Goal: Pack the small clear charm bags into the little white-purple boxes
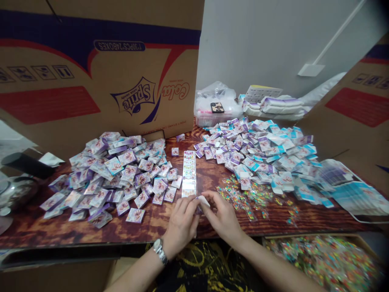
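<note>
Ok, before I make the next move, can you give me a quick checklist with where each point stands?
1. Left hand and right hand both on the small white-and-purple piece: ok.
2. Held piece fully closed: cannot tell, fingers cover most of it.
3. Printed strip lying uncovered by the boxes: ok, just beyond the hands.
4. Left box pile and right box pile apart: ok, the strip lies between them.
5. Small colourful packets neatly gathered: not ok, they are scattered beside the right pile.
6. Packets within easy reach of the right hand: ok, as far as I can judge.
</note>
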Tool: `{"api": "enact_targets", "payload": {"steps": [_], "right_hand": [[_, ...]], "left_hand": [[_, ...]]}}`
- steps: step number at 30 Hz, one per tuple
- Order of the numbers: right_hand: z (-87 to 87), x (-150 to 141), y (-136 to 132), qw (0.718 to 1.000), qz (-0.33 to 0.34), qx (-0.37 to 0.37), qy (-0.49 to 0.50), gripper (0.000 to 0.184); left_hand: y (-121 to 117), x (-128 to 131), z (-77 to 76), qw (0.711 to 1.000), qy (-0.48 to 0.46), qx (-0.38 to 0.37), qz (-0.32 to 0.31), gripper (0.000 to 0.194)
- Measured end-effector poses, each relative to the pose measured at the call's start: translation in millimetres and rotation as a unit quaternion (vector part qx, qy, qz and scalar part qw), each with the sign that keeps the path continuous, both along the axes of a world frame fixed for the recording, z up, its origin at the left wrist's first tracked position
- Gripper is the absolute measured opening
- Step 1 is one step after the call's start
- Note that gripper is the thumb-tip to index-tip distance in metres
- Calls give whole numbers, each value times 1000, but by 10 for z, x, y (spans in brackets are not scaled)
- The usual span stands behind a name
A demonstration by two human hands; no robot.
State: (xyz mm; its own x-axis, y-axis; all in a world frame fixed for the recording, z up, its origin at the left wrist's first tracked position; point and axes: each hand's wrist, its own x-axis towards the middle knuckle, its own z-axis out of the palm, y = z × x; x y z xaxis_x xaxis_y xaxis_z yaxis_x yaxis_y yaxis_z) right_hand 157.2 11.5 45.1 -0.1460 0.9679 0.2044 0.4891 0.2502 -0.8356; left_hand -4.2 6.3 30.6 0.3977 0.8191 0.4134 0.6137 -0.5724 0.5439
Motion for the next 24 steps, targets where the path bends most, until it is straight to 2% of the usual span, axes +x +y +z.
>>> {"api": "enact_targets", "payload": {"steps": [3, 8, 11, 13, 16, 19, 24], "right_hand": [[-18, -48, -46, 997, -1, -12, 72, 20], [-39, -123, -12, 972, -19, -112, 203, 19], [-71, -140, 24, 965, -31, -128, 228, 19], [-78, -137, 36, 970, -32, -123, 209, 16], [-50, -128, 28, 989, -41, -71, 124, 12], [-17, -143, -23, 998, -34, 12, 45, 15], [-65, -223, -183, 986, 11, 166, -26, 36]], "left_hand": [[6, -2, 6, 1000, 6, 20, 4, 42], [-18, 3, -17, 1000, 10, 2, 20, 47], [-36, 14, -49, 999, 11, 3, 39, 50], [-43, 21, -71, 999, 15, 8, 43, 52], [-47, 27, -100, 998, 24, 24, 46, 56], [-39, 26, -121, 997, 33, 43, 49, 61], [-33, 23, -146, 996, 37, 52, 59, 65]]}}
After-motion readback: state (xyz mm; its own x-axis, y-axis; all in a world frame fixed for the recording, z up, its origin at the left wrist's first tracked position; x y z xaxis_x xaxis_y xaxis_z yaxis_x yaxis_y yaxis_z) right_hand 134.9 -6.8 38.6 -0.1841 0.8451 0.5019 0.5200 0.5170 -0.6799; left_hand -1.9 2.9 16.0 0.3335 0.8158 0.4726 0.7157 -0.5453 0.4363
